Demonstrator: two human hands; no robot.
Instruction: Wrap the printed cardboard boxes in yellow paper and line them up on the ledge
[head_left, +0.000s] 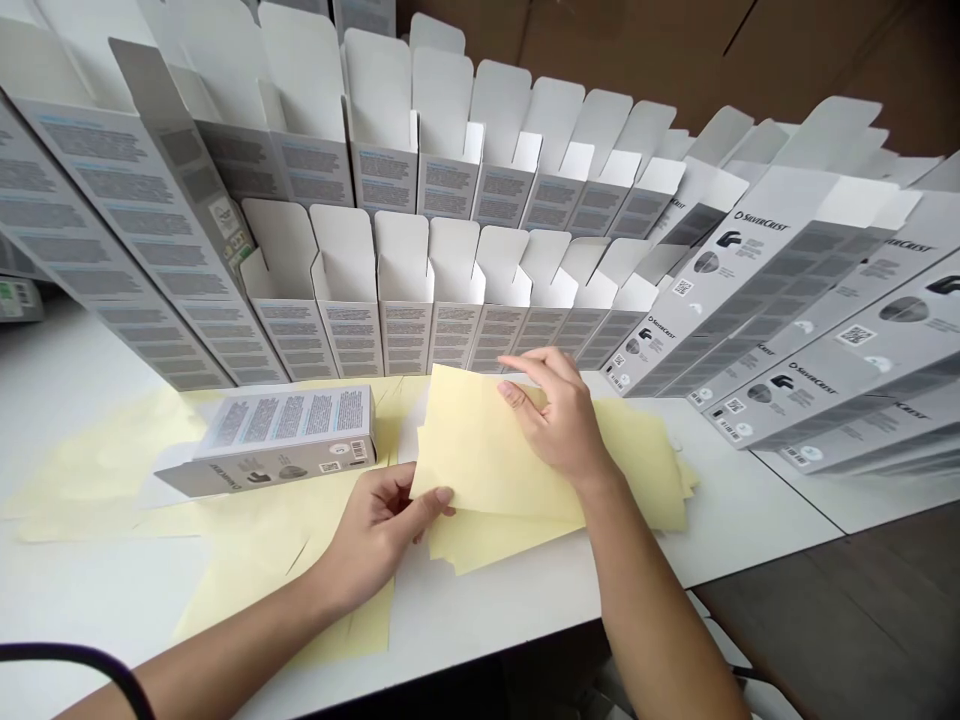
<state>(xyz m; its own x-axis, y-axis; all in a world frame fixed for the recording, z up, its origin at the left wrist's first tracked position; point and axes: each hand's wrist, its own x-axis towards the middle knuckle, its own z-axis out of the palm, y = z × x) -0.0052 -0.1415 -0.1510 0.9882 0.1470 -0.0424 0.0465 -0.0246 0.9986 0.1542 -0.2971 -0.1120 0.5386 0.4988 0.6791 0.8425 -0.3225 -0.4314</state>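
Observation:
My left hand (390, 515) pinches the lower left corner of a pale yellow sheet (472, 440), thumb on top. Over the sheet's right part is my right hand (555, 410), its fingers apart and nothing gripped between thumb and index finger. Beneath the held sheet lies a stack of yellow sheets (637, 460), spread to the right. To the left, a closed-looking printed box (289, 425) rests on its side on other yellow paper (262, 560).
Rows of upright grey-white boxes with open flaps (349, 330) stand behind my hands. More SilverCrest boxes (742, 260) fill the right side. The white table (510, 600) has its front edge near my forearms. A dark cable (82, 655) curves at the lower left.

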